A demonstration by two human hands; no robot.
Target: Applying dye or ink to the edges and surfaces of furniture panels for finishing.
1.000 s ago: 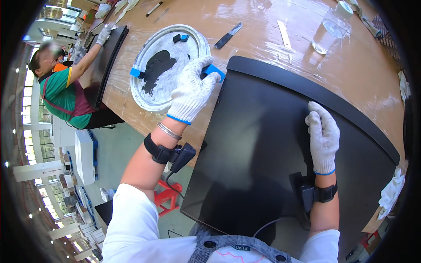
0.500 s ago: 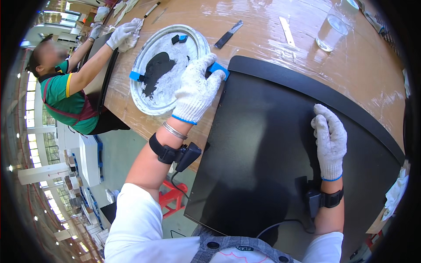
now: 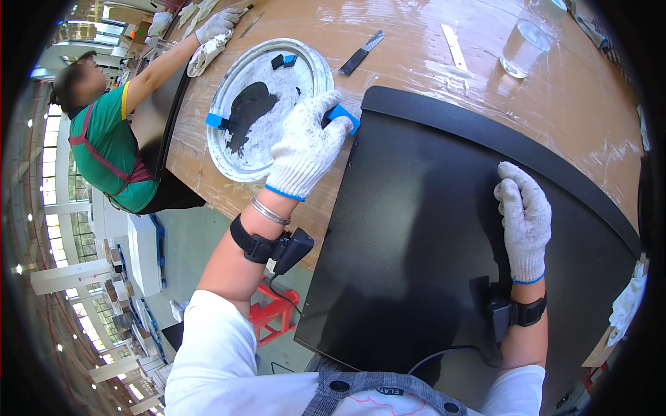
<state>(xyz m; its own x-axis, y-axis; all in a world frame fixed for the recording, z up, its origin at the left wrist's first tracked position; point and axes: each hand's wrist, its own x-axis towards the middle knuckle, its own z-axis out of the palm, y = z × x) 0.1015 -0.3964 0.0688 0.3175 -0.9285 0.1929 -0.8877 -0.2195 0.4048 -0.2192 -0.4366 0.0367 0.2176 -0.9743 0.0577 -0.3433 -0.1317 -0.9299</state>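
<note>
My left hand (image 3: 305, 142), in a white knit glove, is closed on a small flat blue scraper (image 3: 343, 118). It holds the scraper at the right rim of a round pale lid (image 3: 321, 68), next to the left corner of a black panel (image 3: 409, 201). Black paste (image 3: 251, 111) is smeared across the lid. My right hand (image 3: 525, 218), gloved too, rests on the panel near its raised far edge. Its fingers are loosely stretched and slightly bent, with nothing visible in them.
More blue pieces with black ends (image 3: 217, 121) lie on the lid. Beyond the panel are a putty knife (image 3: 362, 53), a white strip (image 3: 454, 47) and a clear container of liquid (image 3: 525, 47) on the film-covered table. At the left a co-worker in green (image 3: 111, 156) leans over another dark panel.
My left hand has shifted slightly left and down with the scraper. My right hand has barely moved. The co-worker's arm stretches farther over the table.
</note>
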